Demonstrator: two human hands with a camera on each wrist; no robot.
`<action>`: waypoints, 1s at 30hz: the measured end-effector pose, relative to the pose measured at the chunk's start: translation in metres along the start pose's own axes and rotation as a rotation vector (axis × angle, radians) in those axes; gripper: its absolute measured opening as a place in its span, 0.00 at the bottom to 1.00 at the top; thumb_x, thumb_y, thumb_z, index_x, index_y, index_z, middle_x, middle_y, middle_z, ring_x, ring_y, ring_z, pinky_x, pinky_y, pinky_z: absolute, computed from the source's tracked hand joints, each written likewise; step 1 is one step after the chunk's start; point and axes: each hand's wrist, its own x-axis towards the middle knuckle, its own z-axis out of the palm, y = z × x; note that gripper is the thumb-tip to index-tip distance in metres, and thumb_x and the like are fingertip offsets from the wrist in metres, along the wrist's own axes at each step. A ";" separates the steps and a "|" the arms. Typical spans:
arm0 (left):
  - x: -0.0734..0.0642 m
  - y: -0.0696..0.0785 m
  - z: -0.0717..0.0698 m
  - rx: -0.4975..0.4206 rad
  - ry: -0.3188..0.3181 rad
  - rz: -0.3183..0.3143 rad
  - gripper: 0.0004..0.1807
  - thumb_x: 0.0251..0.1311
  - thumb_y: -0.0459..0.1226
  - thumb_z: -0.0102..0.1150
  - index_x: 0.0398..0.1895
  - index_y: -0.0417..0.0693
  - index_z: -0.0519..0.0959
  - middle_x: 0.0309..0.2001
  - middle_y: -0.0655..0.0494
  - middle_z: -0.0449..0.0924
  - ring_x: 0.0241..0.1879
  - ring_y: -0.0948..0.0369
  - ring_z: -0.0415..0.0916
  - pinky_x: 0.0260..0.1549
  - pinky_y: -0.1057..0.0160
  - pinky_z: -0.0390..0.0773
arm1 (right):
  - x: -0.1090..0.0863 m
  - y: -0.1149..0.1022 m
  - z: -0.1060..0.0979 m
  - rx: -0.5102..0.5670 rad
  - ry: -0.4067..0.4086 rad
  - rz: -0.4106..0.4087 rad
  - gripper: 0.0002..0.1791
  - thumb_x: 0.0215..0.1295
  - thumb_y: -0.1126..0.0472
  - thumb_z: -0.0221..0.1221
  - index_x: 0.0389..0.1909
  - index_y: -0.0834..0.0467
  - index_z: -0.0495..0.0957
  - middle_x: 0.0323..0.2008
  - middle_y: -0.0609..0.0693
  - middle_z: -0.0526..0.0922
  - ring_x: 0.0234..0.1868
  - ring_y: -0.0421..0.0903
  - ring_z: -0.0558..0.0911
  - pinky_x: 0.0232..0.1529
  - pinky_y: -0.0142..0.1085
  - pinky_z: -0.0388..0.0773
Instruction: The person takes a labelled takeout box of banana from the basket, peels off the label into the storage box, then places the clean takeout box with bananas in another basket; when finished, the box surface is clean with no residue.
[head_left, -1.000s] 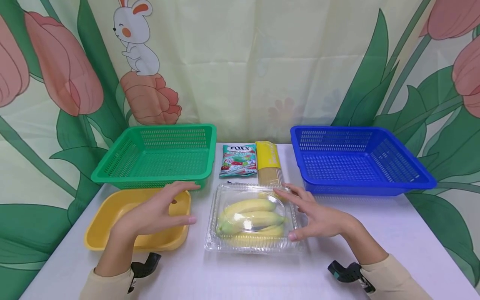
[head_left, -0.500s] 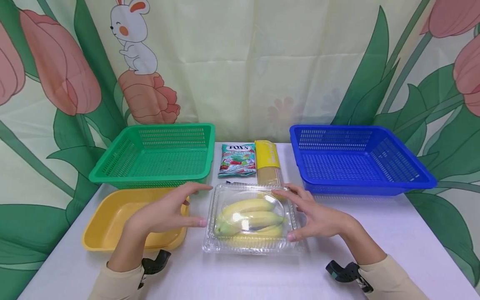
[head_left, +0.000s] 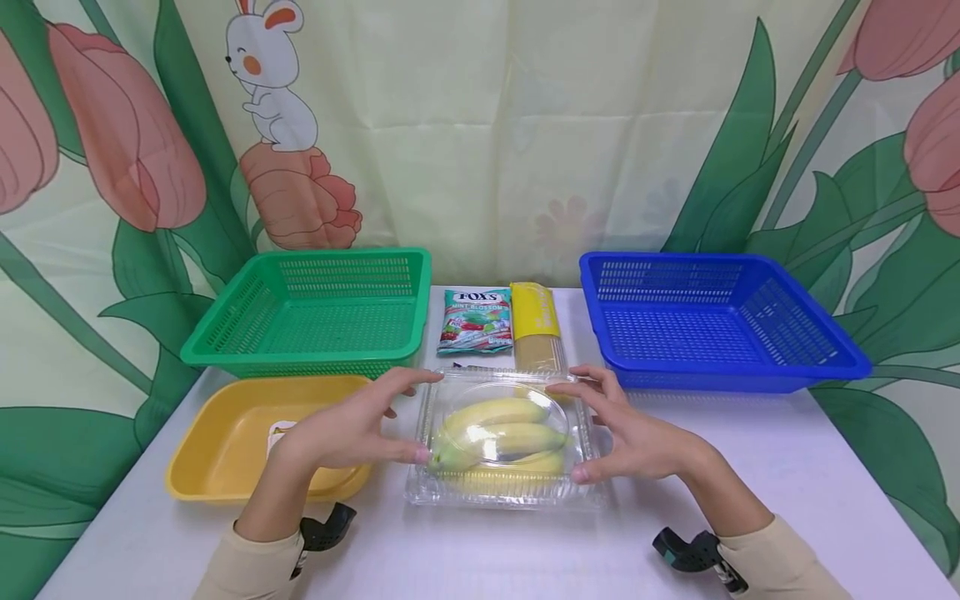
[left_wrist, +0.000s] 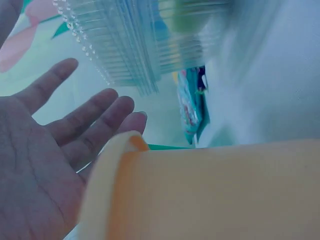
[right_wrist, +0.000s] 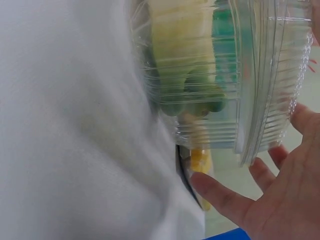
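A clear plastic clamshell container (head_left: 502, 497) with its lid down stands on the white table, with several yellow-green bananas (head_left: 512, 437) inside. At its left side is my left hand (head_left: 348, 432), fingers and thumb spread; in the left wrist view a gap shows between this palm and the container's ribbed wall (left_wrist: 125, 40). My right hand (head_left: 637, 435) is spread at the right side, fingertips right at the lid's edge. In the right wrist view, its thumb points towards the container's lower part (right_wrist: 205, 127). Neither hand grips anything.
Behind the container lie a Fox's candy bag (head_left: 476, 322) and a yellow-wrapped pack of thin sticks (head_left: 537, 325). A green basket (head_left: 337, 358) stands back left, a blue basket (head_left: 735, 375) back right. Under my left forearm is a yellow basin (head_left: 195, 467) with a small white item (head_left: 278, 434).
My left hand has moved right, from over the yellow basin to the container's left edge. The right hand and the container have stayed about where they were. A white item now shows in the basin.
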 end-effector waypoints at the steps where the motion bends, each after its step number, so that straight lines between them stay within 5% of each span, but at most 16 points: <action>1: 0.000 0.000 0.001 -0.013 -0.004 -0.002 0.48 0.54 0.55 0.76 0.77 0.68 0.61 0.74 0.62 0.59 0.70 0.50 0.61 0.60 0.40 0.76 | 0.000 0.000 0.000 -0.004 -0.002 -0.007 0.51 0.52 0.50 0.77 0.76 0.40 0.61 0.76 0.57 0.40 0.76 0.63 0.47 0.61 0.65 0.72; 10: 0.006 -0.001 0.010 -0.005 -0.053 0.005 0.54 0.50 0.56 0.78 0.79 0.71 0.57 0.82 0.52 0.39 0.77 0.45 0.50 0.62 0.40 0.75 | 0.000 0.004 0.001 -0.014 -0.013 -0.034 0.48 0.52 0.50 0.77 0.73 0.39 0.62 0.76 0.58 0.40 0.75 0.66 0.48 0.59 0.66 0.73; 18: 0.010 -0.001 0.011 0.025 -0.061 0.013 0.51 0.50 0.58 0.78 0.77 0.69 0.61 0.82 0.55 0.38 0.78 0.45 0.48 0.63 0.35 0.72 | -0.002 0.005 0.000 -0.030 0.000 -0.047 0.49 0.53 0.50 0.76 0.74 0.39 0.61 0.76 0.59 0.42 0.75 0.65 0.49 0.60 0.65 0.72; 30: 0.012 -0.001 0.010 -0.021 -0.124 -0.016 0.54 0.47 0.55 0.81 0.77 0.68 0.60 0.83 0.56 0.31 0.65 0.51 0.67 0.53 0.53 0.79 | -0.003 0.007 0.000 0.012 -0.030 -0.022 0.52 0.57 0.51 0.75 0.79 0.40 0.55 0.80 0.57 0.38 0.77 0.67 0.47 0.61 0.65 0.73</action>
